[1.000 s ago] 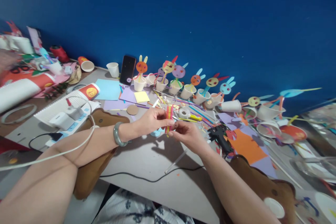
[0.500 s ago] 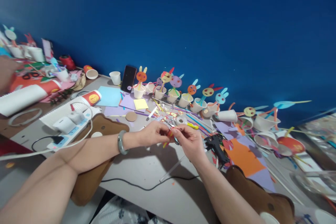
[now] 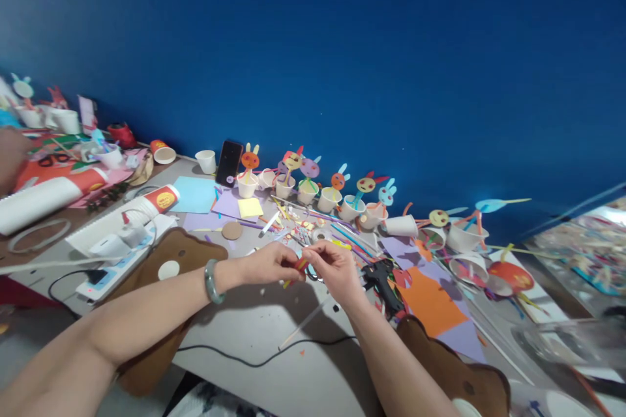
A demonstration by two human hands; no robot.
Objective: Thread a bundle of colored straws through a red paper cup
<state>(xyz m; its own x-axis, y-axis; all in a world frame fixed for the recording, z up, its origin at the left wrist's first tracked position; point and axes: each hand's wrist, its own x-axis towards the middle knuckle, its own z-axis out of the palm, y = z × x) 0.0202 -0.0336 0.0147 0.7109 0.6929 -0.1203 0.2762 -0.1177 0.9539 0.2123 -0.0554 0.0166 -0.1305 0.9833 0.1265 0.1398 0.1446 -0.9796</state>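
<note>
My left hand [image 3: 276, 264], with a bangle on its wrist, pinches a small red and yellow paper piece [image 3: 300, 264] over the grey table. My right hand [image 3: 332, 268] is closed at the same spot, its fingertips meeting the left ones. Dark scissor handles [image 3: 312, 273] show beneath the right fingers, mostly hidden by them. Coloured scraps and strips [image 3: 303, 228] lie just behind both hands. To the right of my right hand rests a black glue gun [image 3: 385, 287].
A row of white cups with paper rabbit heads [image 3: 328, 199] stands along the blue wall. A power strip [image 3: 117, 264] lies left. A black cable [image 3: 254, 363] crosses the table near the front. Orange paper [image 3: 433, 303] lies right. Another person's hand [image 3: 12, 156] is at far left.
The view has shifted, so most of the table appears further left and slightly lower. Both hands remain together, with the red and yellow piece now showing more between the fingertips.
</note>
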